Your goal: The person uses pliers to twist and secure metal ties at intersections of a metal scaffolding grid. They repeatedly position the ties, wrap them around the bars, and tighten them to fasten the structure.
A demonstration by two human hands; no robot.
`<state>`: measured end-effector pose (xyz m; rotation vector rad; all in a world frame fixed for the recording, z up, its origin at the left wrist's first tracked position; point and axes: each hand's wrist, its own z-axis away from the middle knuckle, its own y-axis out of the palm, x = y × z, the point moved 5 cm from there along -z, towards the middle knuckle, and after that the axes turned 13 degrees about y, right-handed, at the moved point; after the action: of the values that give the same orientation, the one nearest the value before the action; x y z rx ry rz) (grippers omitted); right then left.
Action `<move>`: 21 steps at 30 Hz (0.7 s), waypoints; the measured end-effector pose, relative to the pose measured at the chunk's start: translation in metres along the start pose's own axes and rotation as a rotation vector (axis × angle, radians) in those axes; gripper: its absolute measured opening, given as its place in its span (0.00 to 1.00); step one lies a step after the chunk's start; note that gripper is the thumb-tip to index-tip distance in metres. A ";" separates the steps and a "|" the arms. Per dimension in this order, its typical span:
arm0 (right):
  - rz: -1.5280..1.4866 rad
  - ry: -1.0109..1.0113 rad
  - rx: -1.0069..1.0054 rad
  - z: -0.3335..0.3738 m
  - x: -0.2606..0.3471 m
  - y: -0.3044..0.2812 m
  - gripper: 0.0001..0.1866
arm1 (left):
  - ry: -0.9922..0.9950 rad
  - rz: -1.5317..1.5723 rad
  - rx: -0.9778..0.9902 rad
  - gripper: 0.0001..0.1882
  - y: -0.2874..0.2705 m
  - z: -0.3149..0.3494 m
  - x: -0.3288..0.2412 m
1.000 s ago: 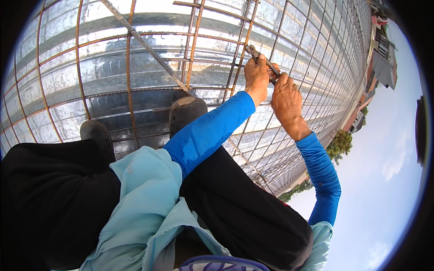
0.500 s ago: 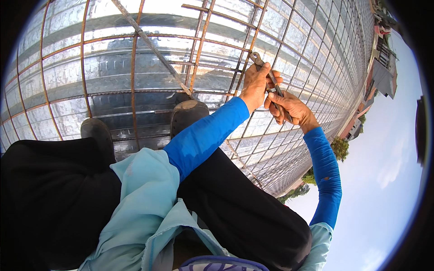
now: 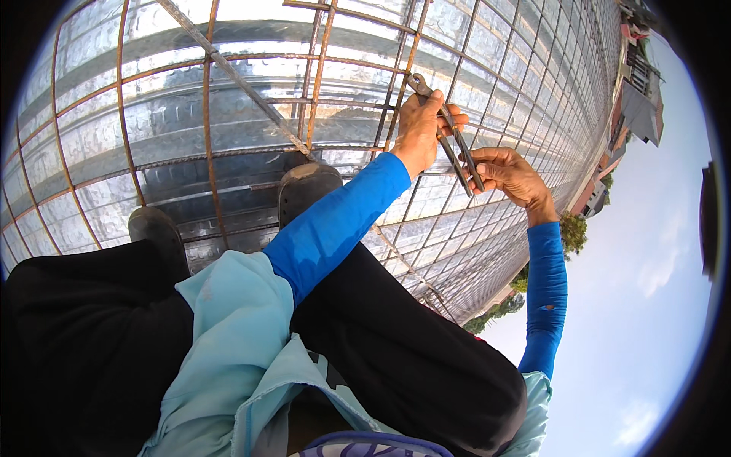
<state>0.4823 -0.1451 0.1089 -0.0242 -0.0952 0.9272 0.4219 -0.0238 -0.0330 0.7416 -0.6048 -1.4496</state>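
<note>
Dark metal pincers [image 3: 461, 145] are held over the rebar mesh, their rounded jaws close to a crossing of rusty bars. My left hand [image 3: 420, 131] is closed around them just below the jaws, with some of its fingers showing beyond the handles. Toward the handle ends, my right hand [image 3: 512, 177] pinches the tool with thumb and fingers. The two handles stand a little apart. Beneath both hands runs the rebar mesh [image 3: 314, 99], a grid of thin brown bars. Whether any tie wire is in the jaws is too small to tell.
Shiny corrugated metal decking [image 3: 251, 84] lies under the mesh. A loose bar [image 3: 236, 76] crosses it diagonally, ending near my dark shoe [image 3: 308, 189]. My other shoe [image 3: 156, 225] is further left. Houses and trees [image 3: 572, 232] stand beyond the far right edge.
My right hand has slid outward to the handle ends and its grip has loosened. The handles have spread apart. The whole view has shifted slightly.
</note>
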 end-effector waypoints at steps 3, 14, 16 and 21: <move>-0.076 -0.032 -0.023 -0.004 -0.013 0.003 0.18 | 0.021 0.002 0.008 0.11 -0.002 0.000 -0.003; -0.517 -0.167 0.238 -0.025 -0.051 0.002 0.14 | -0.014 0.127 0.045 0.12 -0.004 -0.001 -0.003; -0.550 -0.176 0.244 -0.028 -0.056 0.003 0.14 | -0.008 0.117 0.053 0.11 -0.006 -0.002 -0.002; -0.708 -0.160 0.239 -0.032 -0.103 0.032 0.10 | 0.002 0.137 0.028 0.10 -0.004 -0.004 0.002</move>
<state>0.3978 -0.2077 0.0679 0.2904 -0.1295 0.2259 0.4224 -0.0252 -0.0392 0.7092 -0.6630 -1.3165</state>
